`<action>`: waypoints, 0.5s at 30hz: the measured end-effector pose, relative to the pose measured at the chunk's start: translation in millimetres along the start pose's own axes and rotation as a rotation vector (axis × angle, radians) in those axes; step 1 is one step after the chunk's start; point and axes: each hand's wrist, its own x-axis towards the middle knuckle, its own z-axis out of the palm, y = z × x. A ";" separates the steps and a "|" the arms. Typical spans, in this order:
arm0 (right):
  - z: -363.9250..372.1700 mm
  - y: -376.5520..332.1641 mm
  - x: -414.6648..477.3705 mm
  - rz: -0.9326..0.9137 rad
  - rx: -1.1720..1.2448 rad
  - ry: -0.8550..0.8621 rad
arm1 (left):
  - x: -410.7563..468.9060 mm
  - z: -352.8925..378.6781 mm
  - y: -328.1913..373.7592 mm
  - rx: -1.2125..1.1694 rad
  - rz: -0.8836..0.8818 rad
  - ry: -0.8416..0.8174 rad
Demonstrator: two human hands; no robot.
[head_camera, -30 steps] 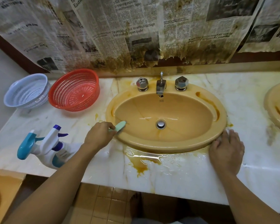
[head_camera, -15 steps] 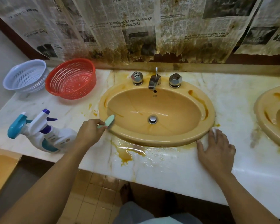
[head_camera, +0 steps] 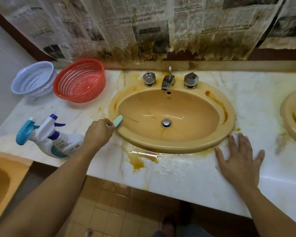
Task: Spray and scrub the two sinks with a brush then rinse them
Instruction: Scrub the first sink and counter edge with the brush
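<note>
Our right hand [head_camera: 237, 159] lies flat on the wet counter [head_camera: 186, 177]. Its fingers are spread, just beside the front right edge of the sink [head_camera: 178, 148]. Our left hand [head_camera: 97, 132] curls its fingers round the handle of the green brush [head_camera: 117, 121]. The spray bottles [head_camera: 58, 144] lie just left of this hand. The brush sticks out from the fingers, up and to the right. Its head sits on the left rim of the sink. The bowl is to the right of the brush, so we think the next rub goes that way. The other sink [head_camera: 286, 117] is far to the right, nearer our right hand.
</note>
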 end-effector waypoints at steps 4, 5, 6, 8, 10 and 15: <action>-0.2 -1.1 0.2 0.005 -0.005 0.000 | 31.4 -15.5 -15.9 -0.065 -0.088 -0.016; 0.2 -1.0 0.1 0.004 -0.008 0.007 | 35.4 -17.3 -13.9 -0.044 -0.028 -0.075; 0.8 -0.8 0.2 0.004 -0.007 0.012 | 37.6 -18.2 -10.9 -0.006 0.041 -0.137; 1.7 -0.5 1.4 0.008 -0.004 0.023 | 43.5 -19.5 -5.2 0.080 0.111 -0.180; 1.6 -1.0 1.8 0.006 -0.015 0.026 | 51.1 -20.8 -4.6 0.106 0.068 -0.117; 1.2 -1.2 2.6 0.014 -0.028 0.036 | 64.9 -14.9 -2.3 0.071 -0.003 0.032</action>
